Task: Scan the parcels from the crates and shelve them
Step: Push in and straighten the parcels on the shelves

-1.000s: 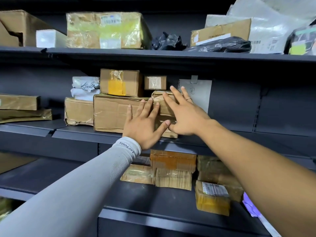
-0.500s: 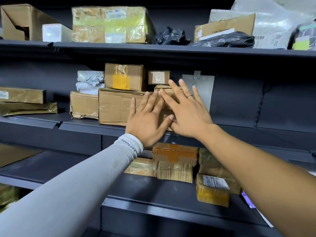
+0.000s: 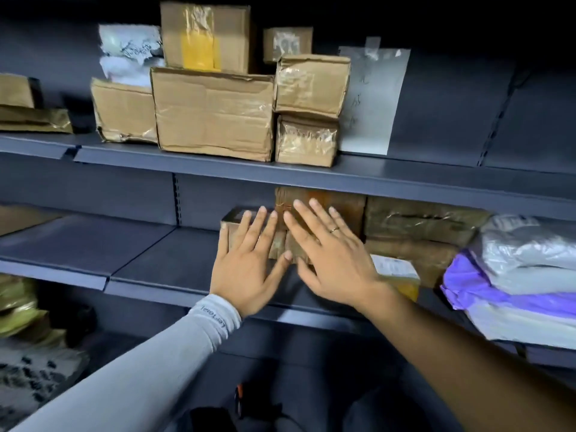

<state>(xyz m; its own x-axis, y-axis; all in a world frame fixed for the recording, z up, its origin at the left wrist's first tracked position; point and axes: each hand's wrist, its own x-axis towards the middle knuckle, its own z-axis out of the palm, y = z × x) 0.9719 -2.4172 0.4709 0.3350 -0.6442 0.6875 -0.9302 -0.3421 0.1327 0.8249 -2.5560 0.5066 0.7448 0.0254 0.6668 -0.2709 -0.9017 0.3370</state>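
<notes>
Head view: I see both hands flat, fingers spread, gripping nothing. Left hand (image 3: 246, 269) and right hand (image 3: 335, 260) side by side before lower shelf (image 3: 156, 263), over small parcels (image 3: 280, 241). Two stacked parcels (image 3: 308, 113) sit on upper shelf (image 3: 405, 176), well above hands, untouched.
</notes>
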